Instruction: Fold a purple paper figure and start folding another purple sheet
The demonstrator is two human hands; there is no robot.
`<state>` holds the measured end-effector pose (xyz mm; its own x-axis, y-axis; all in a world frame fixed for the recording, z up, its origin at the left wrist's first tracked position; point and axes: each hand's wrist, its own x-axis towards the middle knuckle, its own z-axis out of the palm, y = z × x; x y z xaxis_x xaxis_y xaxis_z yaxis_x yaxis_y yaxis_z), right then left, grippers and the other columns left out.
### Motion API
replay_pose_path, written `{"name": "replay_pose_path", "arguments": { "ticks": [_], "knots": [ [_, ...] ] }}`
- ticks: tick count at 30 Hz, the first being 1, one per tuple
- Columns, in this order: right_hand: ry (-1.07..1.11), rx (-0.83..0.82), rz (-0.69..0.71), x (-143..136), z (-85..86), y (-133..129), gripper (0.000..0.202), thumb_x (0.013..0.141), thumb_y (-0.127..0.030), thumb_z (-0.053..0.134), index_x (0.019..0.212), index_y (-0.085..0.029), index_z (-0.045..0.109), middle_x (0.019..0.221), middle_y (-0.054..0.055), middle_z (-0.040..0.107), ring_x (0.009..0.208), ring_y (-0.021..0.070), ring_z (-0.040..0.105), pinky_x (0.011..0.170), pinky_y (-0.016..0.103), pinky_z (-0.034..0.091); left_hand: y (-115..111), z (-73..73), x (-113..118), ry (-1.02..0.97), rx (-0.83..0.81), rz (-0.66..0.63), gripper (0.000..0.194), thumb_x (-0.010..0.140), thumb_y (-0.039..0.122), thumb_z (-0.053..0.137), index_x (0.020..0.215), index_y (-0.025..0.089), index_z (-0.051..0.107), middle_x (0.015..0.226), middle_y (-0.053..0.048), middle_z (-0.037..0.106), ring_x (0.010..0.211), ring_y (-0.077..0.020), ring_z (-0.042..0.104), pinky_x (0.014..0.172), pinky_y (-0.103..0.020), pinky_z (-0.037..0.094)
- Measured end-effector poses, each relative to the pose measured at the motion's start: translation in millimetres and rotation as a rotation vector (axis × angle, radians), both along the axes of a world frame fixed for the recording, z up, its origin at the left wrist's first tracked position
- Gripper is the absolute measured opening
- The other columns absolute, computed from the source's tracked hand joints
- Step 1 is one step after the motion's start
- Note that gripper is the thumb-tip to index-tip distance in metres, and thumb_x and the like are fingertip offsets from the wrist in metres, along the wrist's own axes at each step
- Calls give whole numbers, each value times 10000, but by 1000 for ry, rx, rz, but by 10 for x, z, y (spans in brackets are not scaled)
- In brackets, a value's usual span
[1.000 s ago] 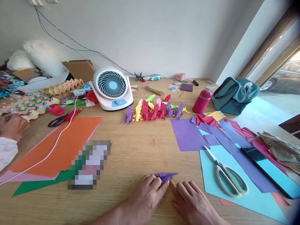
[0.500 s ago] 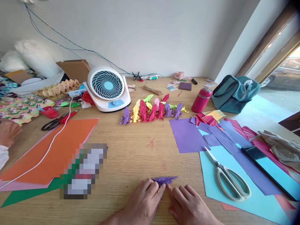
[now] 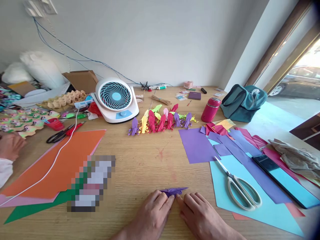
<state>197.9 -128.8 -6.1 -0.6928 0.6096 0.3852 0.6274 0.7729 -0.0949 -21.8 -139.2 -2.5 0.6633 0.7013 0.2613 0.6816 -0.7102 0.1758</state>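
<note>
A small purple folded paper (image 3: 174, 191) with a pointed right end lies low on the table's near side. My left hand (image 3: 153, 213) is closed on it, thumb and fingers pinching its near edge. From the other side my right hand (image 3: 200, 213), fingers curled, presses its thumb and index tip to the same edge. Parts of the paper are hidden behind my fingers. Farther back stands a cluster of folded paper figures (image 3: 161, 120) in purple, yellow, red, pink and green. A purple sheet (image 3: 196, 146) is right of centre.
Scissors (image 3: 243, 191) rest on light blue paper (image 3: 220, 186) at the right, near a phone (image 3: 282, 180). Behind are a red flask (image 3: 210, 110) and teal bag (image 3: 243, 103). Leftward: a fan (image 3: 116, 100), orange paper (image 3: 57, 163), a pixelated object (image 3: 93, 183) and another person's hand (image 3: 11, 145).
The head view has shifted slightly, so the background sits lower and the right-side things farther left. Both hands stay at the purple folded paper with hardly any movement.
</note>
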Motion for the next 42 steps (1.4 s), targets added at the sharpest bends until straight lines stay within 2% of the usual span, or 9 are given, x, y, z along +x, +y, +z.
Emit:
{"name": "replay_pose_path", "arguments": {
  "ticks": [4, 7, 12, 22, 26, 32, 37, 40, 42],
  "knots": [
    [22, 69, 55, -10, -54, 39, 276, 900, -78, 505, 1153, -53, 613, 762, 42, 601, 640, 170, 492, 585, 307, 387, 12, 10, -6, -42, 7, -31, 399, 939, 95, 463, 1335, 78, 505, 974, -91, 620, 854, -210, 550, 802, -348, 547],
    [39, 128, 88, -56, -110, 26, 280, 877, -47, 481, 1099, -33, 652, 823, 82, 656, 642, 179, 475, 596, 324, 394, 26, -18, -6, -73, -36, -13, 370, 959, 117, 432, 1318, 96, 523, 947, -84, 616, 844, -207, 557, 772, -339, 547],
    [-51, 177, 97, -131, -177, -27, 244, 848, -152, 539, 1007, -55, 697, 951, 167, 698, 702, 221, 502, 669, 378, 407, 32, -75, -7, -123, -90, -1, 398, 977, 130, 411, 1366, 145, 490, 949, -65, 618, 845, -205, 561, 770, -345, 553],
    [-138, 51, 106, -14, 165, 17, 151, 813, -82, 600, 943, -129, 663, 925, 70, 641, 691, 181, 492, 629, 326, 416, 20, 119, 26, -97, -115, 59, 404, 955, 85, 459, 1338, 188, 532, 980, -54, 631, 889, -197, 581, 817, -346, 563],
    [-151, 40, 125, 8, 213, 41, 141, 848, -103, 577, 958, -133, 660, 961, 78, 641, 718, 183, 491, 654, 323, 438, 19, 86, 15, -107, -74, 41, 395, 976, 102, 414, 1345, 176, 532, 965, -59, 624, 870, -190, 579, 807, -331, 563],
    [-136, 98, 139, -38, 135, 42, 298, 832, -124, 560, 1100, -54, 670, 979, 120, 658, 694, 192, 483, 621, 341, 423, 29, -36, -17, -46, 21, -9, 390, 987, 106, 370, 1353, 120, 504, 941, -71, 622, 810, -196, 554, 745, -331, 545],
    [-151, 80, 137, -58, 133, 49, 271, 782, -99, 552, 1016, -77, 687, 974, 112, 653, 696, 198, 475, 619, 344, 402, 72, 51, 29, -28, -16, 31, 270, 993, 126, 429, 1211, 147, 587, 918, -54, 611, 805, -179, 554, 723, -305, 504],
    [-113, 39, 116, -24, 151, 74, 273, 828, -85, 533, 1076, -88, 649, 909, 81, 619, 691, 186, 465, 611, 335, 383, 121, 146, 92, -64, -22, 79, 176, 987, 137, 463, 945, 174, 630, 839, -27, 586, 773, -171, 540, 693, -303, 457],
    [-85, -10, 34, -5, 144, 83, 215, 864, -90, 523, 1044, -127, 635, 860, 58, 586, 688, 179, 460, 611, 324, 377, 147, 195, 132, -80, -45, 121, 193, 976, 140, 487, 820, 174, 597, 817, -20, 578, 768, -171, 532, 696, -310, 442]
  ]
}}
